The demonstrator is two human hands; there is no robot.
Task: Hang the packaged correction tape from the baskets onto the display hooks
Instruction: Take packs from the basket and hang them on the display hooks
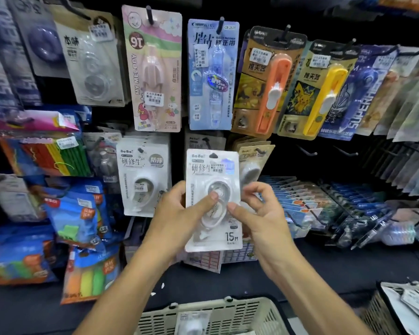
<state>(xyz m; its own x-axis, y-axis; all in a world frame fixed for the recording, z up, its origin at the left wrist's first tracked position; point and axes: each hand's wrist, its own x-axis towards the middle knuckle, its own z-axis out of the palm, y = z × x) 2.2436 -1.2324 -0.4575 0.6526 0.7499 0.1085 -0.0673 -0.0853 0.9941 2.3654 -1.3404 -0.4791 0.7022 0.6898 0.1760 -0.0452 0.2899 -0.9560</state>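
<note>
correction tape pack point(213, 201) | pinched by left hand point(179, 213), right hand point(259, 213) | hook hidden

Bright even light on the centre, glare on blister plastic, edges blurred and bent, dark gaps between packs.

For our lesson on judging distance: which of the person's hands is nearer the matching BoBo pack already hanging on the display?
Left. The left hand sits just beside the hanging BoBo pack's lower right corner; the right hand is further right, beyond the held correction tape pack.
</note>
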